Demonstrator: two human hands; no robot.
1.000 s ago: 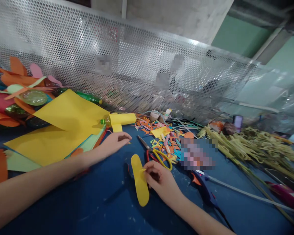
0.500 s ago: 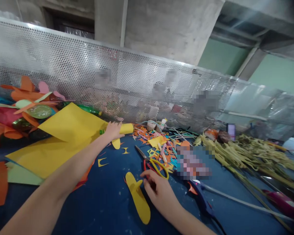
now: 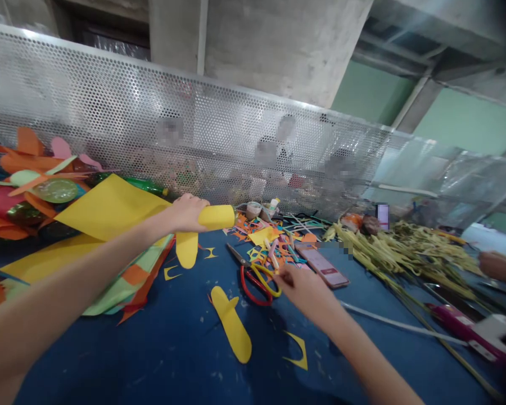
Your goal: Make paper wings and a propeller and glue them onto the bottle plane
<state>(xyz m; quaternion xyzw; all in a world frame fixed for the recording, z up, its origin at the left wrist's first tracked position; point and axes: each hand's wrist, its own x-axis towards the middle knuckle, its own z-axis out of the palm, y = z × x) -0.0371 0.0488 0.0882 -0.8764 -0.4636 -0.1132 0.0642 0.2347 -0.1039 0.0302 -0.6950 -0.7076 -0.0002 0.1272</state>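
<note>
While the left hand [image 3: 188, 212] lies across the bottle wrapped in yellow paper [image 3: 220, 217], its grip is closed around the body, with the fingers over the top. Right of this grip the wrapped end sticks out, and directly below it hangs a rounded yellow flap [image 3: 186, 251].

The right hand [image 3: 301, 286] has its fingers drawn close together, and they are at the yellow handle of the scissors [image 3: 257, 281]; I cannot tell if this grip has hold of the handle or only is near it. The blades point away from this grip, up and to the left.

Below and to the left of the right grip, a long yellow paper piece [image 3: 233, 329] with a small raised tab lies on the blue worktop [image 3: 152, 360]. A curved yellow scrap [image 3: 300, 351] lies just below the same grip. Beyond it there is a heap of colourful paper cuttings [image 3: 263, 222], and a phone [image 3: 326, 267] lies near, a little to the right. Left of the left grip, large yellow sheets [image 3: 109, 205] are spread, partly behind the forearm.
</note>
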